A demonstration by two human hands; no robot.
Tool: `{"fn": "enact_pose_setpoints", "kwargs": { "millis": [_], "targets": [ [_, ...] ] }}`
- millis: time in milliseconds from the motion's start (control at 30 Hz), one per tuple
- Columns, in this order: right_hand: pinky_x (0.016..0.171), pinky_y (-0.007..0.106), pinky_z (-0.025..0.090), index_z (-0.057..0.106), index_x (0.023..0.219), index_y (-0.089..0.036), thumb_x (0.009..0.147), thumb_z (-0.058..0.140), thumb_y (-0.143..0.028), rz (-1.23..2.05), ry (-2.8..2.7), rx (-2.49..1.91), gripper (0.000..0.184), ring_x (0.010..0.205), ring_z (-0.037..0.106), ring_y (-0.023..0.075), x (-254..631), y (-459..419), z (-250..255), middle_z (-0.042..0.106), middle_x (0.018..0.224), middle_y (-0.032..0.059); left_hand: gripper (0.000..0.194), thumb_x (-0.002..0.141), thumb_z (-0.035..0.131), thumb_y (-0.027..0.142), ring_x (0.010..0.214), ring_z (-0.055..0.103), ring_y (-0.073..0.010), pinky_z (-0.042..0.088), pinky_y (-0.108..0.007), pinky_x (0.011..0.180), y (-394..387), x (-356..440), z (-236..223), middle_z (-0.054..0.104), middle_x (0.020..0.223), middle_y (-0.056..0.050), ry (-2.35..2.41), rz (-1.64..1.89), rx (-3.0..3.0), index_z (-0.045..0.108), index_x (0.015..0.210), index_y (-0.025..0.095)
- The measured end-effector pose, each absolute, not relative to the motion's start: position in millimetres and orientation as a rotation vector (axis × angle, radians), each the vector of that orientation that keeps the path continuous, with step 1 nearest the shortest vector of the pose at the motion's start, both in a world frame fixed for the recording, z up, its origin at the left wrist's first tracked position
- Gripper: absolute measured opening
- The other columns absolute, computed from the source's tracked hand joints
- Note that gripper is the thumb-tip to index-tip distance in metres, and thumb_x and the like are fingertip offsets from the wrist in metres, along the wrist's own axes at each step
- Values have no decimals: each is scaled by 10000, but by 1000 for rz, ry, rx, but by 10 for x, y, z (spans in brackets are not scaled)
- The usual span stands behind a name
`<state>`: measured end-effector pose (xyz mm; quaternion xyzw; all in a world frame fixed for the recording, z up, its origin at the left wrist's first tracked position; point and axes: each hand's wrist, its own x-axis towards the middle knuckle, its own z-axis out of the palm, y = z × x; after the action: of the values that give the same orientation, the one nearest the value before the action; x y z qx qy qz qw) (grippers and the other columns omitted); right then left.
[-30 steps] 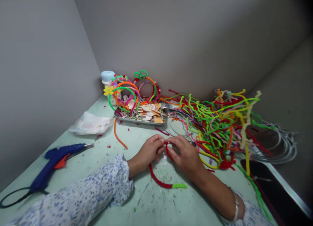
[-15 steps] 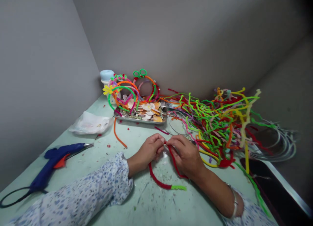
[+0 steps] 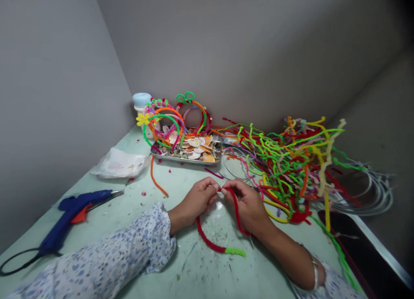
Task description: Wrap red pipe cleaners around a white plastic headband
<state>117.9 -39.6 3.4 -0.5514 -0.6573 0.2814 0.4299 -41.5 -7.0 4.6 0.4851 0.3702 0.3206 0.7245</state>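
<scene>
The pipe cleaner (image 3: 207, 241) in the near middle is red with a lime-green end (image 3: 235, 251). The sleeves (image 3: 110, 251) are white with blue flecks. The tabletop (image 3: 265, 275) is pale mint, dotted with dark specks. On the left, the glue gun (image 3: 60, 223) is dark blue, its trigger (image 3: 81, 213) orange-red. The heap (image 3: 274, 148) on the right mixes lime, red, yellow, orange and pink; the far wall (image 3: 220, 49) is grey.

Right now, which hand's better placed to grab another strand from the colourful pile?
Probably the right hand: it is nearer the pile than the left hand. It holds a red strand, though, so may need freeing first.
</scene>
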Motion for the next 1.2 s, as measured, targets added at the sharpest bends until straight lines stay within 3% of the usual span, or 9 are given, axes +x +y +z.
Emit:
{"fn": "enact_pose_setpoints", "kwargs": {
  "millis": [567,1200],
  "targets": [
    [503,229,328,593,711,-173,773,617,-392,1161,-1342,-1461,229,529,440,110,1170,-401,151,531,563,-36,181,829,532,361,391,287,-49,208,-158,358,-86,-397,2,374,502,84,875,751,1151,460,798,198],
    [419,185,286,564,622,-146,648,688,-285,1600,-895,-1289,188,445,470,54,1168,-361,116,546,556,-35,188,817,553,356,383,246,-51,198,-161,354,-107,-398,-29,344,476,96,797,772,1188,455,784,199]
  ]
}}
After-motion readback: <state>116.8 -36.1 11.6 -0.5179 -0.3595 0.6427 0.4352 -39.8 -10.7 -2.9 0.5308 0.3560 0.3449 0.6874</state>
